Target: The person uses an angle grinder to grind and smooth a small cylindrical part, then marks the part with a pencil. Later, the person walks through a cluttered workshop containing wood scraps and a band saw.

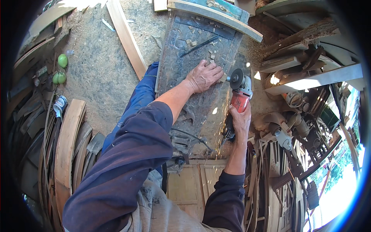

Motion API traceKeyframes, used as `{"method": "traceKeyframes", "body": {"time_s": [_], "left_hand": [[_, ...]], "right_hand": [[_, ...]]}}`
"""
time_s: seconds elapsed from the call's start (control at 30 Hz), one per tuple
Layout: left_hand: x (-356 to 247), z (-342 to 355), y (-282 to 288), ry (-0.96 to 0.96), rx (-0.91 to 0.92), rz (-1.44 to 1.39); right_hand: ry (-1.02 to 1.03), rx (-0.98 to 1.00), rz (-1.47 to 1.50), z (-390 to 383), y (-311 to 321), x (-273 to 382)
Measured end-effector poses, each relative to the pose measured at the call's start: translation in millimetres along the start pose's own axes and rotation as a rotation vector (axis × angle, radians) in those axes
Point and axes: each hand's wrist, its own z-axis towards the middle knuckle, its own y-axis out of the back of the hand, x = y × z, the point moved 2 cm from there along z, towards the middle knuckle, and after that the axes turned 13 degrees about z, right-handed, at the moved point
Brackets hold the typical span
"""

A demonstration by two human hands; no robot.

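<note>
My left hand, fingers closed, holds down a small piece at the right edge of a scuffed dark board; the piece is mostly hidden and hard to make out. Its outer end meets the disc of a red angle grinder, and orange sparks stream downward from there. My right hand is wrapped round the grinder's body. A dark thin strip and several small wooden blocks lie on the board above my left hand. A black cord runs below.
Curved timber crosses the board's far end. A pale plank lies at upper left, near green round objects and a can. Stacked offcuts line the left; boards, scrap and machinery crowd the right.
</note>
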Motion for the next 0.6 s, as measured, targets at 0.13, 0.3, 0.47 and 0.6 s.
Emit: {"method": "traceKeyframes", "body": {"time_s": [0.13, 0.3, 0.47, 0.6], "left_hand": [[-0.1, -0.1, 0.1, 0.008, 0.023, -0.003], [0.1, 0.3, 0.8, 0.005, 0.004, 0.002], [0.1, 1.2, 0.7, 0.012, -0.003, -0.015], [-0.5, 1.0, 0.9, 0.015, -0.017, -0.011]], "right_hand": [[-0.005, 0.010, 0.009, 0.4, -0.5, 1.9], [0.019, 0.001, 0.005, -2.1, -0.9, 6.0], [-0.014, -0.003, 0.010, -1.3, -1.0, 4.8], [-0.041, 0.031, 0.062, 0.2, -0.9, 2.6]]}}
